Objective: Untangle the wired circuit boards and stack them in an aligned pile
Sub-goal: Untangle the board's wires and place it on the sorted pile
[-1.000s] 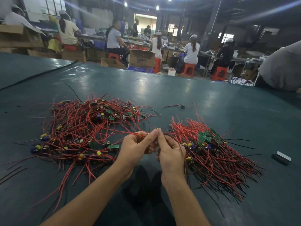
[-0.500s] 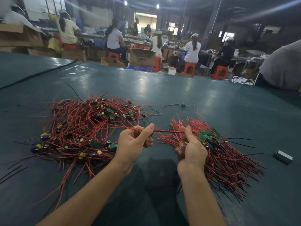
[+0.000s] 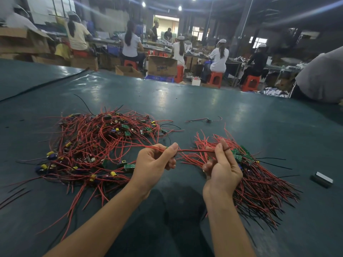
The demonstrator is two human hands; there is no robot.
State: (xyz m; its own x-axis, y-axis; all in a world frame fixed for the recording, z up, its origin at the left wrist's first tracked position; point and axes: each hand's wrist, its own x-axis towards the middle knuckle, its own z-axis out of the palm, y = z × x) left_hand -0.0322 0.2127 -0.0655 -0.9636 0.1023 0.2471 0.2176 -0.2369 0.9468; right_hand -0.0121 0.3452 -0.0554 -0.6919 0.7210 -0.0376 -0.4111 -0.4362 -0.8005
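One red wire [image 3: 194, 150] runs nine to three o'clock, pinched by left hand [image 3: 154, 166] and right hand [image 3: 221, 170] fingers [image 3: 220, 153].

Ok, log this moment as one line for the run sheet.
left hand pinches red wire | right hand pinches same wire | tangled heap at left | sorted pile at right | phase: untangling

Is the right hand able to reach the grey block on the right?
Probably yes: only the low pile lies between the right hand and the block, but the hand is pinching a wire.
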